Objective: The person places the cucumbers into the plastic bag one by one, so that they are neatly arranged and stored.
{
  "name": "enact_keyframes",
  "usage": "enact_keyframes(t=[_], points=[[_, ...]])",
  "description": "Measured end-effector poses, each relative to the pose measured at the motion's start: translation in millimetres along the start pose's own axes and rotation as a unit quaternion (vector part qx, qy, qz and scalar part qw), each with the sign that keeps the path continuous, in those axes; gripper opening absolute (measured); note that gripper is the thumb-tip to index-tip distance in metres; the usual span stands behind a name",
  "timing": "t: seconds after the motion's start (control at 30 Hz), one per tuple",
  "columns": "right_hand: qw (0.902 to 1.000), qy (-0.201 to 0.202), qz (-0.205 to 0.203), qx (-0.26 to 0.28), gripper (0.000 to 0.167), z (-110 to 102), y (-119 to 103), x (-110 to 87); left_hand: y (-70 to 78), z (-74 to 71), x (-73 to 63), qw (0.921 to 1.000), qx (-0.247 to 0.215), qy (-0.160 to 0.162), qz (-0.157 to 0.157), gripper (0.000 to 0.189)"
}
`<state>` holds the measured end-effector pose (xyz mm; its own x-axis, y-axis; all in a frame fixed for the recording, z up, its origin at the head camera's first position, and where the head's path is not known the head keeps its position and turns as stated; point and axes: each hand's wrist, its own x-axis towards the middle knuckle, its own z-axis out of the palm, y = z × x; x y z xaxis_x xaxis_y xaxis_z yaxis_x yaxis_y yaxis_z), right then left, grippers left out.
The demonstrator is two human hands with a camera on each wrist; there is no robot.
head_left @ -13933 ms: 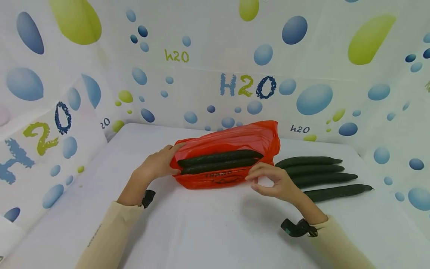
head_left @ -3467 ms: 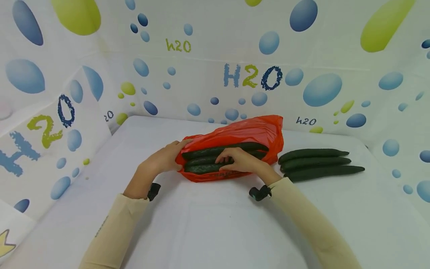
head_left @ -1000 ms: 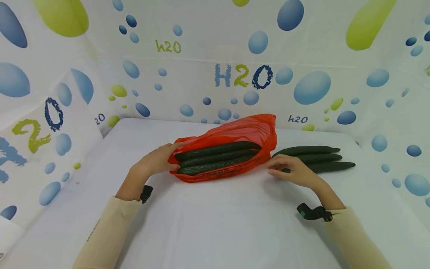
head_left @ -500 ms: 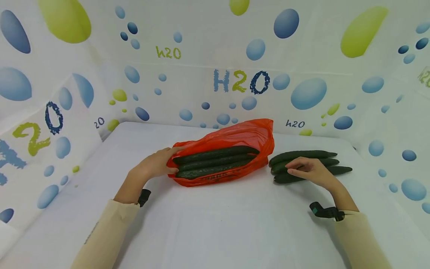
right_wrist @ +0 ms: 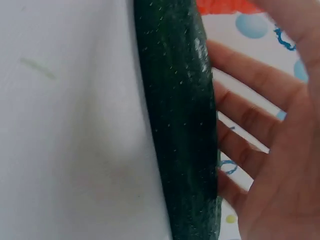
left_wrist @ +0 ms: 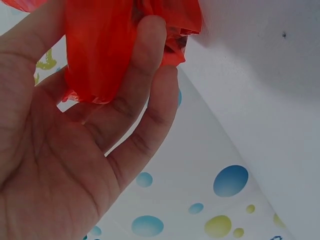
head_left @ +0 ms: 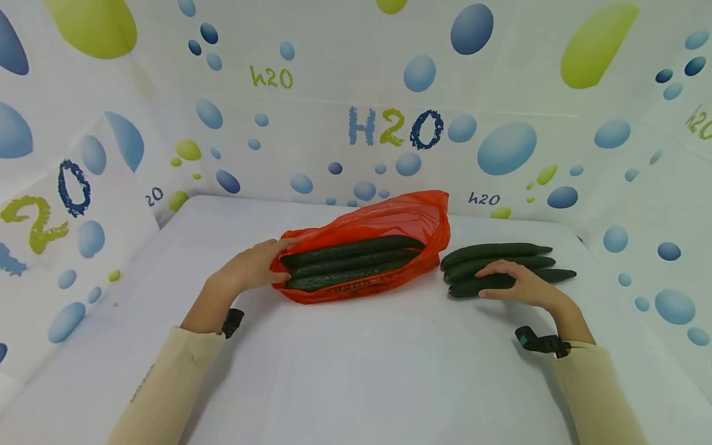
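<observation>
A red plastic bag [head_left: 389,213] lies on its side on the white table, its long opening facing me. Inside it three dark green cucumbers [head_left: 356,264] lie side by side. My left hand [head_left: 253,267] grips the bag's left end, the fingers curled round the plastic in the left wrist view. Three more cucumbers [head_left: 495,250] lie to the right of the bag. Over the nearest of these, a cucumber [right_wrist: 180,115] filling the middle of the right wrist view, is my right hand [head_left: 520,285]. Its fingers are spread along the far side, the thumb apart on the near side.
The white tabletop [head_left: 356,371] stretches in front of the bag and between my forearms. Behind and at both sides stands a white sheet [head_left: 311,136] printed with blue and green drops and "H2O". A black wrist camera [head_left: 536,341] sits on my right wrist.
Earlier the bag held two cucumbers with several outside; my right hand then laid a third in. Since then it has moved right to the nearest outside cucumber. My left hand stays on the bag.
</observation>
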<state>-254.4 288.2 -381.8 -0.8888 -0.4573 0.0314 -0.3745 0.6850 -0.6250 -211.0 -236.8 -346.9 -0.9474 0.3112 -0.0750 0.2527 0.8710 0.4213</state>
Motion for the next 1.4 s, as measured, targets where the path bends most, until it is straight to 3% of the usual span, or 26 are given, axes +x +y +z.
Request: enact_keyframes(t=[0.13, 0.37, 0.6, 0.9, 1.13, 1.4], points=[[0.9993, -0.023, -0.012, -0.027, 0.043, -0.8, 0.3, 1.9, -0.3, -1.6, 0.5, 1.0000, 0.001, 0.001, 0.000, 0.071], [0.9957, 0.011, -0.062, -0.067, 0.040, 4.2, 6.4, 3.9, -1.7, 1.2, -1.6, 0.9999, 0.003, -0.002, -0.012, 0.071], [0.9965, -0.004, -0.048, -0.068, 0.041, 4.7, 8.1, -3.6, 0.2, 7.6, -1.6, 0.9999, 0.001, -0.003, -0.012, 0.072], [0.9897, -0.017, -0.138, -0.033, 0.041, 7.0, 17.8, -4.4, 1.5, 7.7, -3.2, 0.9999, 0.003, 0.002, -0.015, 0.071], [0.9888, 0.001, -0.135, -0.063, 0.043, 6.0, 18.0, -5.0, 2.1, 5.3, -2.6, 1.0000, 0.003, 0.005, -0.004, 0.070], [0.9803, 0.020, -0.191, -0.048, 0.043, -0.7, 3.7, -0.1, 3.3, 0.5, -3.0, 1.0000, 0.002, 0.005, -0.005, 0.069]])
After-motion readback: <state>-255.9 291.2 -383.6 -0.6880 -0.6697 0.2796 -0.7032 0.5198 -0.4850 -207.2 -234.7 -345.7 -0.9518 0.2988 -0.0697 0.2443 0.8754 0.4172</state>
